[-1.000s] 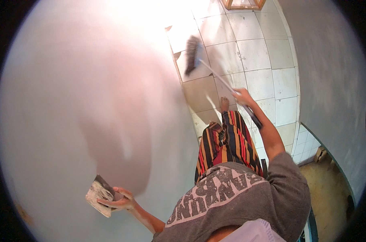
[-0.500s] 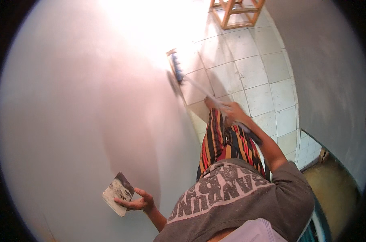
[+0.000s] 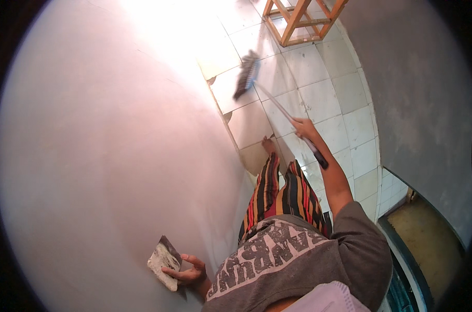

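My right hand [image 3: 304, 129] is closed round the pale handle of a broom [image 3: 273, 100], whose dark grip end lies along my forearm. The broom's head [image 3: 246, 75], blue with dark bristles and slightly blurred, is over the white tiles just right of the wall's foot. At the lower left, my left hand [image 3: 193, 271] pinches a flat rectangular piece [image 3: 164, 266], patchy off-white with a dark strip along one edge. Its exact kind I cannot make out. It is held close in front of the pale wall; whether it touches the wall I cannot tell.
A pale wall [image 3: 106, 156] fills the left, glaring at the top. Ahead on the tiled floor [image 3: 324, 99] stands a wooden stool-like frame [image 3: 301, 23]. A grey wall [image 3: 418, 88] bounds the right, with an opening [image 3: 423, 234] at its near end. My bare foot [image 3: 269, 145] is beside the left wall.
The broom head has swung right, away from the wall's foot, and its bristles now face left. My right arm is stretched further forward. My left hand with the flat piece is slightly lower and further right.
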Available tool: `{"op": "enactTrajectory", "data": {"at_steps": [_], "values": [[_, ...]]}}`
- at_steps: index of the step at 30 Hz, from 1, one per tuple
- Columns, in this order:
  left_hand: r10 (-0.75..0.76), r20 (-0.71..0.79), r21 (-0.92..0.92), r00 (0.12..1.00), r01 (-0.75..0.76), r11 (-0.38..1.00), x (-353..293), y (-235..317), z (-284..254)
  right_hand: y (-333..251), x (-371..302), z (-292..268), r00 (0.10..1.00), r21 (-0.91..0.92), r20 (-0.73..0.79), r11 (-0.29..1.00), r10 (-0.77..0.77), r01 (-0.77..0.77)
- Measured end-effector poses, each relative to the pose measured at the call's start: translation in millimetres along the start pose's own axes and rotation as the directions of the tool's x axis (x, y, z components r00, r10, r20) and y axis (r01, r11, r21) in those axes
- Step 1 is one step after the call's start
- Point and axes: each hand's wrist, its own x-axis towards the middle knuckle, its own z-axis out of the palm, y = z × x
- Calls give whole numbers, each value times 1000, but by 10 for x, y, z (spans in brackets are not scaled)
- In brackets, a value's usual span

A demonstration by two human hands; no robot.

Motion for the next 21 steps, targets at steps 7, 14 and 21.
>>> {"op": "enactTrajectory", "data": {"at_steps": [7, 14, 21], "values": [[-56, 88, 106, 995, 46, 993, 1203, -967, -1337, -494, -2273, -524, 909, 178, -232, 934, 347, -311], [-41, 147, 132, 988, 22, 991, 1360, -1763, -1147, -2205, -2588, 754, 973, 220, -111, 960, 201, -173], [87, 144, 55, 986, -95, 994, 2083, -1478, 168, -3166, 912, 1914, 949, -80, 63, 946, -310, 314]]}}
